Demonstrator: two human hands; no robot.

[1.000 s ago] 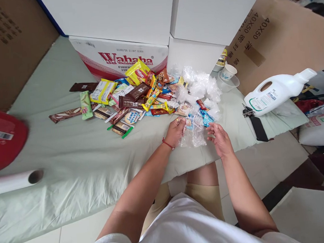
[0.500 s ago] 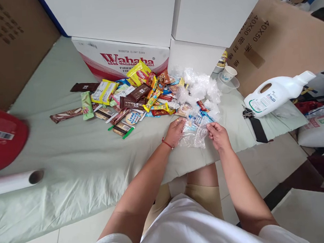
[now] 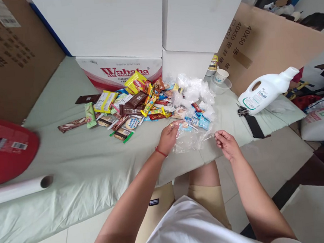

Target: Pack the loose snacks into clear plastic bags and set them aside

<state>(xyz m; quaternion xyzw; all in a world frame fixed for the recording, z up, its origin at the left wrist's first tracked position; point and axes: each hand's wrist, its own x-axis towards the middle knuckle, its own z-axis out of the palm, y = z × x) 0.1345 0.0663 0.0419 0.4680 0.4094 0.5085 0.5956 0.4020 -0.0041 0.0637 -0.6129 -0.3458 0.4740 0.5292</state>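
My left hand [image 3: 168, 139], a red cord on its wrist, is closed on the left side of a clear plastic bag [image 3: 186, 142] near the front edge of the bed-like surface. My right hand [image 3: 226, 144] pinches a thin stretched strip of the same clear plastic, to the right of the bag. Just beyond the bag lie small blue packets [image 3: 204, 123] and a heap of crumpled clear bags [image 3: 194, 91]. A pile of wrapped snacks [image 3: 132, 102] spreads to the left, with brown, yellow and green wrappers.
White boxes [image 3: 115, 24] stand behind the snacks. A white detergent bottle [image 3: 266, 90] lies tilted at right, beside a black strap [image 3: 254, 127] with keys. Paper cups [image 3: 220, 75] stand behind. A red container [image 3: 8, 148] and a white roll [image 3: 18, 191] are at left.
My right hand has moved right, away from my left hand, drawing a strip of plastic taut. The clear bag is spread wider. The view has shifted slightly.
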